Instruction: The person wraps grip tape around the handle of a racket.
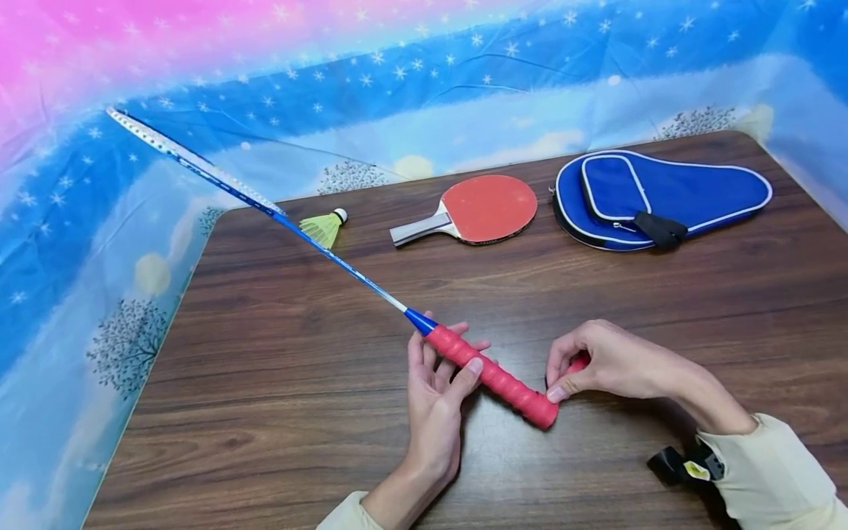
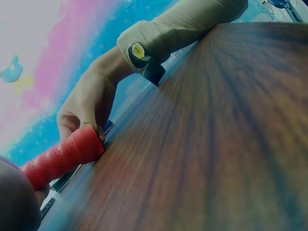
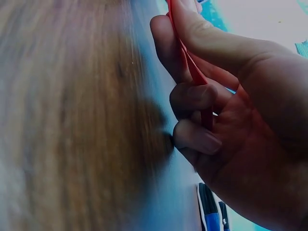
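Note:
A blue and white badminton racket (image 1: 361, 275) slants up to the left, its head raised beyond the table's far left edge. My left hand (image 1: 432, 412) holds its red wrapped handle (image 1: 503, 385), thumb on top and fingers beneath. At the handle's butt end, my right hand (image 1: 619, 361) pinches a strip of red grip tape (image 3: 194, 72). In the right wrist view the strip runs from thumb and forefinger down under the curled fingers. The left wrist view shows the ridged, perforated wrap (image 2: 65, 156) with the right hand's fingertips at its end; most of the left hand is out of that view.
Behind the hands on the wooden table (image 1: 265, 397) lie a yellow shuttlecock (image 1: 322, 230), a red table tennis bat (image 1: 490, 210) and a blue zipped bat case (image 1: 709, 191) with a black tab. Patterned cloth (image 1: 397, 73) surrounds the table.

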{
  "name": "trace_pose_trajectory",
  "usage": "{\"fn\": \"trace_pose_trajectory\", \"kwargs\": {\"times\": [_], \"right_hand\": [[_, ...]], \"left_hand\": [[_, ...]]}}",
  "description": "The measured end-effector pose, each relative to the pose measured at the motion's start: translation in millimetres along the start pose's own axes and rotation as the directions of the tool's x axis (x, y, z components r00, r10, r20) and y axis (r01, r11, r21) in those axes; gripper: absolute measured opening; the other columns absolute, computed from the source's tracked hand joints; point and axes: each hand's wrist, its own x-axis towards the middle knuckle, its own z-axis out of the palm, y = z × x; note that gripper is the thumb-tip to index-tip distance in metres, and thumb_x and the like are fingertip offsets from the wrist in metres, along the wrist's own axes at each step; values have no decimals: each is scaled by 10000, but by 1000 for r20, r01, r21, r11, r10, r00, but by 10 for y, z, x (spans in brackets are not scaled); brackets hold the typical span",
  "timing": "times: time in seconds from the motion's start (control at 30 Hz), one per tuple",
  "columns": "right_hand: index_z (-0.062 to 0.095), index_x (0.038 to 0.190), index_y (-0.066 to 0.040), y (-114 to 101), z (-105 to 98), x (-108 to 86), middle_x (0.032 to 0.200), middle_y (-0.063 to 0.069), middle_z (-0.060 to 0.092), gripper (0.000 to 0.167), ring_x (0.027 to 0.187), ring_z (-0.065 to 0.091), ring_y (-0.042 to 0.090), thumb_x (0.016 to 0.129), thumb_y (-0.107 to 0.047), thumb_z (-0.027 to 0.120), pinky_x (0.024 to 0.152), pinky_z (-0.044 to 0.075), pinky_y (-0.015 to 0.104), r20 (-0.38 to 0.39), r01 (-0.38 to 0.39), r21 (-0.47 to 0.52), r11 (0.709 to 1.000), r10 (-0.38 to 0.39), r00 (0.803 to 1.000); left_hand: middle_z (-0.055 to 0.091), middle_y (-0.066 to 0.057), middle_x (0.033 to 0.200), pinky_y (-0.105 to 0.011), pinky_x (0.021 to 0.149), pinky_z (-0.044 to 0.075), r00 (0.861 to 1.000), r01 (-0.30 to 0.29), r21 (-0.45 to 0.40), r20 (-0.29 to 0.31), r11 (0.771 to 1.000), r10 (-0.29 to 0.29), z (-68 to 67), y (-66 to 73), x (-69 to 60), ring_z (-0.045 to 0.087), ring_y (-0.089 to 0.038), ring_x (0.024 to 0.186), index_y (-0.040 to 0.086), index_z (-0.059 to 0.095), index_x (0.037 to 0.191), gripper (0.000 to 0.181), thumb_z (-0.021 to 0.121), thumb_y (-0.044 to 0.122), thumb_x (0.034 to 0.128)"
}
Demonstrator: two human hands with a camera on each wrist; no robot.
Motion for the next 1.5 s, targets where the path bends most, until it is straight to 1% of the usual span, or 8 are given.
{"fn": "trace_pose_trajectory", "kwargs": {"times": [0.3, 0.47, 0.67, 0.8, 0.9, 1.07, 1.3, 1.5], "right_hand": [[691, 844, -260, -77, 37, 28, 764, -79, 670, 242, 624, 561, 78, 753, -443, 820, 559, 480, 236, 35, -4, 37, 999, 2, 999], [684, 908, -250, -88, 63, 30, 813, -76, 680, 315, 698, 637, 124, 736, -468, 831, 611, 528, 270, 28, -19, 35, 999, 18, 999], [714, 979, -277, -107, 72, 39, 816, -103, 678, 297, 707, 612, 106, 783, -485, 794, 612, 512, 257, 63, 17, 5, 1000, -17, 998], [726, 1006, -330, -111, 68, 29, 869, -119, 673, 263, 727, 593, 97, 800, -484, 780, 613, 500, 254, 73, 36, -28, 999, -34, 997], [726, 1012, -362, -117, 75, 22, 916, -118, 672, 242, 766, 594, 94, 805, -474, 781, 628, 502, 257, 76, 52, -35, 998, -49, 996], [731, 980, -371, -111, 91, 20, 914, -127, 670, 193, 798, 586, 90, 811, -443, 788, 641, 498, 259, 68, 107, -40, 994, -104, 992], [725, 930, -376, -111, 95, 19, 889, -137, 667, 181, 775, 573, 88, 789, -463, 800, 619, 482, 252, 56, 103, -48, 994, -100, 993], [720, 918, -369, -110, 108, 7, 882, -133, 668, 191, 750, 575, 86, 777, -461, 811, 597, 482, 249, 49, 89, -34, 995, -87, 995]], "left_hand": [[343, -233, 1486, -569, 906, 499, 999, -29, -59, 40, 998, 32, 14, 16, 8, 556, -470, 1153, 10, 182, 1361, 620, 504, -150, 856], [358, -231, 1452, -550, 896, 513, 999, 14, -23, -43, 1000, -15, 23, 22, 2, 541, -430, 1182, 20, 213, 1361, 612, 501, -133, 843], [422, -284, 1249, -505, 872, 539, 988, 42, 19, -152, 999, -38, 33, 41, -10, 519, -387, 1114, 22, 281, 1354, 634, 502, -130, 781], [453, -262, 1190, -424, 837, 555, 984, 29, 58, -176, 998, -19, 42, 48, -13, 516, -341, 1051, 23, 305, 1356, 640, 524, -126, 774], [440, -267, 1203, -438, 844, 554, 984, 9, 50, -177, 999, 0, 46, 47, -14, 500, -369, 1075, 9, 303, 1362, 638, 512, -133, 777], [427, -281, 1206, -502, 875, 537, 985, -4, 24, -173, 1000, 8, 54, 39, -10, 490, -424, 1107, -2, 308, 1355, 542, 588, -57, 894], [518, -194, 1204, -296, 887, 494, 973, -12, 168, -224, 986, 50, 26, 33, 19, 516, -328, 1134, 37, 461, 1302, 492, 726, 103, 893], [569, -152, 1090, -283, 813, 496, 975, -52, 221, -198, 974, 97, 19, 61, 17, 558, -251, 1013, 75, 532, 1333, 484, 728, 108, 892]]}}
